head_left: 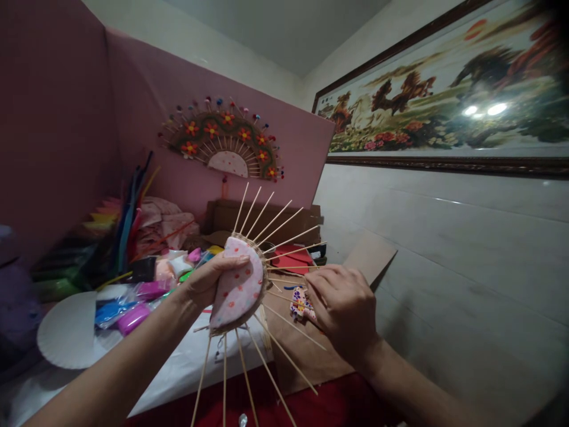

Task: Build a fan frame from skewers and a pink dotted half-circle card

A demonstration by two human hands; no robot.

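Note:
My left hand grips a half-round piece covered in pink dotted fabric, thumb on its face and the fingers hidden behind. Several thin wooden skewers fan out from its curved edge, where a band of twine runs along the rim. Fingers pinched, my right hand is at the outer end of one skewer on the right side; the tip is hidden in the grasp. Below that hand, partly covered by it, a small colourful patterned piece lies on brown cardboard.
A finished-looking fan with orange flowers is on the pink board behind. Bright packets of clay-like material and a cut white paper plate lie at left. Red sheets rest behind the skewers. A framed horse picture hangs right.

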